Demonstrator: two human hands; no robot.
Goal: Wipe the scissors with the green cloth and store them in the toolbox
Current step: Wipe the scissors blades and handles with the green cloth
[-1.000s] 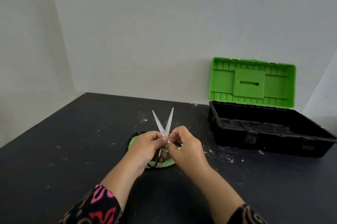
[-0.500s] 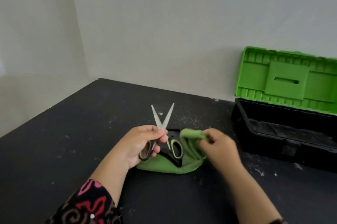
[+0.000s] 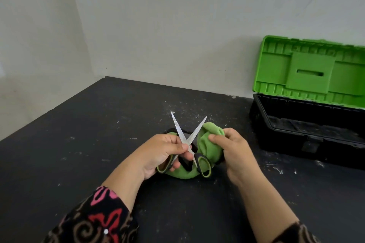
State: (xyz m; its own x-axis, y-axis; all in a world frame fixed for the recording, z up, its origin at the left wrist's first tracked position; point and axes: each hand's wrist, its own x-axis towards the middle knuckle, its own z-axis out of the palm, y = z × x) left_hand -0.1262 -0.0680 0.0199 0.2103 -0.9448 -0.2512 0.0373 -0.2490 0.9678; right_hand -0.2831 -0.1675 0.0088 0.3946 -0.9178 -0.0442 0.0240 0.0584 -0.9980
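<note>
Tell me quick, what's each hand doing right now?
Left hand: holds the scissors, blades spread.
Right hand: grips the green cloth.

The left sleeve [image 3: 94, 221] was black fabric printed with swirling pink, red and brown motifs and one small white dot. The right sleeve [image 3: 296, 234] showed dark brown swirls. Left hand [image 3: 160, 153] and right hand [image 3: 235, 153] were bare.

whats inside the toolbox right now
The toolbox stands open with its green lid up; only a bare, dusty black floor shows inside. Its near wall hides the front strip of the floor, and its right end is out of frame.
</note>
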